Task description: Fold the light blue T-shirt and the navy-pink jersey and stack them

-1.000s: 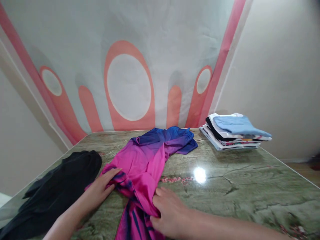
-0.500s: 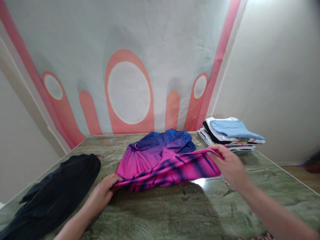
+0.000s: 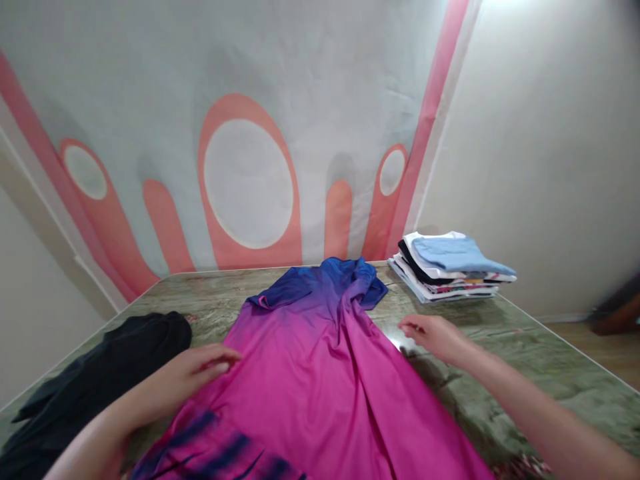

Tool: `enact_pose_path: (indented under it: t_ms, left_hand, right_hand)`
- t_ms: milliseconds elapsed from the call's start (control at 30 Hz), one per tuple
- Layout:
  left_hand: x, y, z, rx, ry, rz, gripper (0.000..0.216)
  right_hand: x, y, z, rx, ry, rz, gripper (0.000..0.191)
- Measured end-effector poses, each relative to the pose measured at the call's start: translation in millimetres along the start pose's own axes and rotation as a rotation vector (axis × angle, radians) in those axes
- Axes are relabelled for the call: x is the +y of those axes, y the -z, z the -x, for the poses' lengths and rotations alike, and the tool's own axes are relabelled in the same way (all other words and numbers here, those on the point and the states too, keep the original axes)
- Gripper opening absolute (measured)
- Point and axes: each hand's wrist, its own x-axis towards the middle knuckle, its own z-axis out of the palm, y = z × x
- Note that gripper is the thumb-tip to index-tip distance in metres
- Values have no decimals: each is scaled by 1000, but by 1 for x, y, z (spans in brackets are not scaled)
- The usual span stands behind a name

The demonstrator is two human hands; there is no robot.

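Observation:
A short-sleeved shirt (image 3: 305, 360), blue at the collar and fading to pink below, lies spread with its collar at the far side. Lengthwise creases run down its right half, and dark-striped fabric shows at its near left corner. My left hand (image 3: 205, 367) is over the shirt's left edge, thumb and fingers apart, with no cloth gripped. To the right of the shirt, my right hand (image 3: 433, 333) hovers above the table, fingers loosely bent and holding nothing.
A dark garment (image 3: 107, 367) lies along the left side of the table (image 3: 540, 373). At the back right stands a stack of folded clothes (image 3: 450, 267) with a light blue piece on top. Behind the table rises a wall with a pink design (image 3: 305, 87).
Both hands have let go of the shirt's striped lower end. The shirt, bunched before, now stretches toward me, its pink body spread out. My right hand has moved slightly left and down.

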Motion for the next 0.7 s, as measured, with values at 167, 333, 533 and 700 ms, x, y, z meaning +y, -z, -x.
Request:
enact_pose_path:
  t_ms: [167,333,533,700]
  left_hand:
    - [6,-36,-127,-11,-55,-294,34]
    - [-16,-86,-181,262,41,-511,37]
    - [-49,-91,-185,214,33,-568,50]
    - [-67,-82,-165,260,227,-650,55]
  right_hand:
    - [-29,-56,-90,242,-119,293,36]
    - [-56,-82,-141,352,-309,316,41]
    - [-42,-78,-166,304,-174,279,35]
    - [11,-18,-181,446,-344,321,44]
